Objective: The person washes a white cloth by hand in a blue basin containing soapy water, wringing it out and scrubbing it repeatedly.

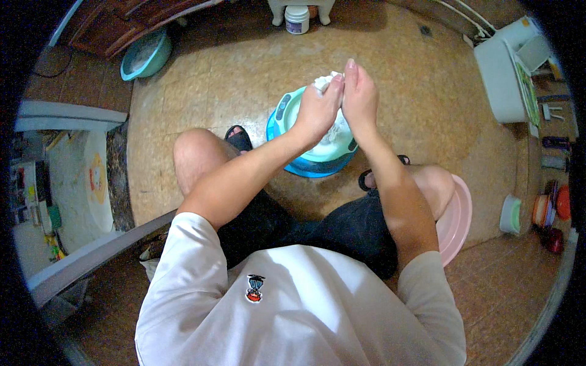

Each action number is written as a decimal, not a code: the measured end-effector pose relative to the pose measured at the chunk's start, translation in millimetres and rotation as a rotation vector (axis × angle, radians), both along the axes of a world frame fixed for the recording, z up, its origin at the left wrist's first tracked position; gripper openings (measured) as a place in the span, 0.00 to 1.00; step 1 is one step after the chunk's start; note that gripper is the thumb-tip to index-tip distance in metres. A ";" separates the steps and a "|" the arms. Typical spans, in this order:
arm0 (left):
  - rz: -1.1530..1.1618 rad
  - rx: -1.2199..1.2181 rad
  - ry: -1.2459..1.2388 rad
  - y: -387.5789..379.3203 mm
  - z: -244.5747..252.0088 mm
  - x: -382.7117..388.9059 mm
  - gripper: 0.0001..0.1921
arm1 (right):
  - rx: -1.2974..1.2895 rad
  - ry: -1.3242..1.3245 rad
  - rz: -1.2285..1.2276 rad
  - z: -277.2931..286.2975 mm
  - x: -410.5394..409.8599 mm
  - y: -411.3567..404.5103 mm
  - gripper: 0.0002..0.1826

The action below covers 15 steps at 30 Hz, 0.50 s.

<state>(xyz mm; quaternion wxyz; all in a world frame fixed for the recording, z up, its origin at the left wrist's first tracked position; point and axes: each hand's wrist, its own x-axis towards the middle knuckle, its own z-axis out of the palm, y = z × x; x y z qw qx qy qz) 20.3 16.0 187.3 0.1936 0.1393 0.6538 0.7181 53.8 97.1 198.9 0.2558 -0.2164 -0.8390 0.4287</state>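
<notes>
My left hand (pixel 322 110) grips a wet-looking white cloth (pixel 323 83), which bunches out above the thumb. Pressed close beside it is my right hand (pixel 360 98), its thumb raised and its fingers curled inward around the cloth; the palm side is hidden. More of the white fabric hangs below the hands, over a mint-green basin (pixel 316 153) with grey grip patches on its rim. That basin sits on or in a larger blue basin (pixel 307 170) on the floor between my feet.
A pink basin (pixel 458 219) lies beside my right knee. At the far left is a teal basin (pixel 153 59). A white tub (pixel 297 20) stands by a stool (pixel 326 11) ahead. A white bin (pixel 499 82) is at the right wall, and a door threshold (pixel 120 176) at left.
</notes>
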 end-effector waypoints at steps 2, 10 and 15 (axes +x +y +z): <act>0.027 0.053 -0.003 4.1 -2.9 -2.7 0.15 | 0.026 0.004 -0.020 -3.4 0.6 -2.7 0.17; 0.005 0.052 -0.087 4.6 -12.4 -5.9 0.15 | -0.018 -0.038 -0.015 -10.6 -3.9 -0.5 0.19; 0.007 0.039 -0.104 4.4 -8.0 -6.7 0.16 | 0.000 0.048 0.027 -12.5 -2.3 -0.5 0.19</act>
